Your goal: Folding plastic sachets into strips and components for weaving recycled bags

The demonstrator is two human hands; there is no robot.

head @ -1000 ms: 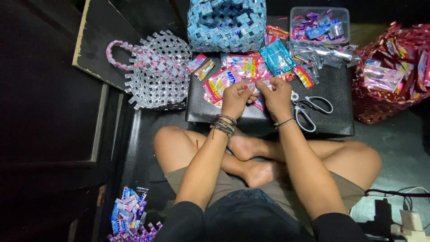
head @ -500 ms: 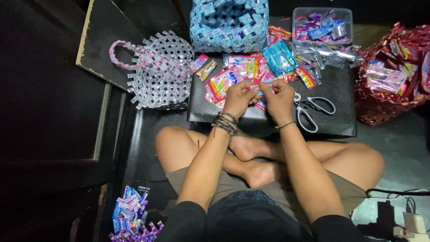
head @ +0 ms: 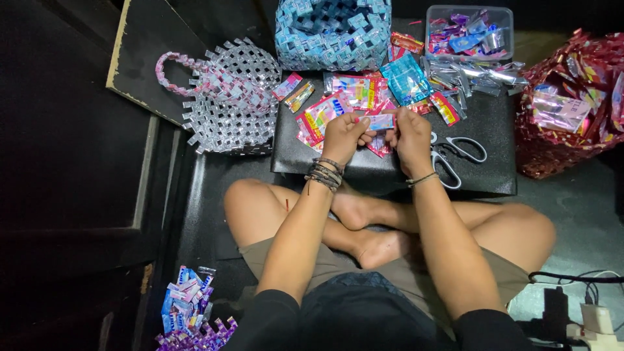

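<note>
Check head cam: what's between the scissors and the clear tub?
Head view: loose silver and red wrappers lie on the black pad between the scissors and the clear tub. Nearer the scissors the pad is bare.

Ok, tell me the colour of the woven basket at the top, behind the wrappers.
The woven basket is light blue with white flecks, seen best in the head view.

There is one camera, on the person's head, looking steeply down from close above; the fingers [head: 361, 121] sit slightly above the picture's centre.
</note>
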